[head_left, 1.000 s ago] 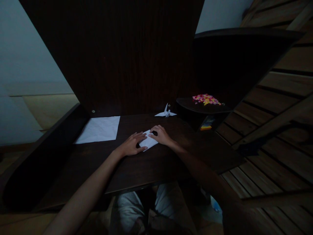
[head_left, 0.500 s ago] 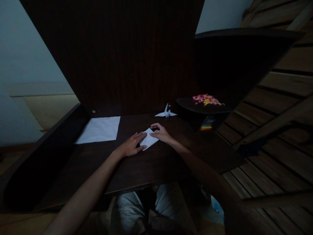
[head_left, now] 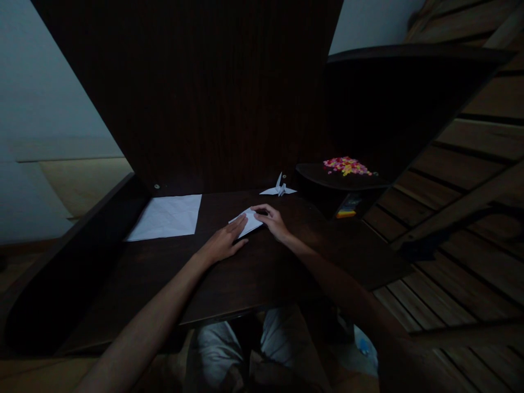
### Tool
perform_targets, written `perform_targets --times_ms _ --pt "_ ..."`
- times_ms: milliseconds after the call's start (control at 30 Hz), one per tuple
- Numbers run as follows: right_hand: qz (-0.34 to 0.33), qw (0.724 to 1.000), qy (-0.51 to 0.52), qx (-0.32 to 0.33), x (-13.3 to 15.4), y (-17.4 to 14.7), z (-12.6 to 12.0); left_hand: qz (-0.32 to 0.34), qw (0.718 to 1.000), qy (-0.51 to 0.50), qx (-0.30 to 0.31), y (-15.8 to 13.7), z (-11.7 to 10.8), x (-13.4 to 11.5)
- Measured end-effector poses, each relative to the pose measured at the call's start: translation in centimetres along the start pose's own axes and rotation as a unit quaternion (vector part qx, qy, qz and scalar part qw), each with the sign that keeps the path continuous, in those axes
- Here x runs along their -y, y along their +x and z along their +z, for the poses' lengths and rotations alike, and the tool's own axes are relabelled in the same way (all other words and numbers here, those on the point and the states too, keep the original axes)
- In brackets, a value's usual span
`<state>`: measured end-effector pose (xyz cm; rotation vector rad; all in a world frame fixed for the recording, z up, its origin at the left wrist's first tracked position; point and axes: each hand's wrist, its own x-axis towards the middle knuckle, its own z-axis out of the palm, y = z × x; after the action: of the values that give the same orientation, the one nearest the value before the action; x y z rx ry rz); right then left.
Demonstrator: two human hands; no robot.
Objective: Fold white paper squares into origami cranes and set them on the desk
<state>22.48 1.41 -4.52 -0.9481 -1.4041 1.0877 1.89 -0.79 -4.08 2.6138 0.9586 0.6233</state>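
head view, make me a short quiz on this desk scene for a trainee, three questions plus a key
1. Which thing are the left hand and right hand both touching?
a) a pencil
b) the folded paper
c) a pair of scissors

2. True or false: the paper bird sits farther back on the desk than the folded paper.

3. Fill in: the flat white sheet lies to the ____ of the left hand.

Key: 1. b; 2. true; 3. left

Small pink, red and yellow pieces (head_left: pixel 347 165) on a dark shelf (head_left: pixel 313 174)
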Motion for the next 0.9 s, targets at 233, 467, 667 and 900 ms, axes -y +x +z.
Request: perform_targets --times_ms 233,467,667,900 --pt "-0.066 0.997 0.008 0.045 1.1 -0.8 -0.1 -0.112 0.966 -0.176 -0.151 0.4 -0.8 -0.2" --pt "-0.061 0.996 -0.072 -0.007 0.6 0.0 -0.5 -0.251 0.822 -0.486 -0.155 0.7 -0.8 0.1" --pt "0.069 0.991 0.043 0.107 0.0 0.1 -0.2 -0.278 0.751 -0.596 -0.060 0.6 -1.0 -0.3" --pt "0.104 0.984 0.056 0.135 0.3 -0.3 -0.3 -0.282 0.739 -0.612 -0.017 0.5 -1.3 -0.4"
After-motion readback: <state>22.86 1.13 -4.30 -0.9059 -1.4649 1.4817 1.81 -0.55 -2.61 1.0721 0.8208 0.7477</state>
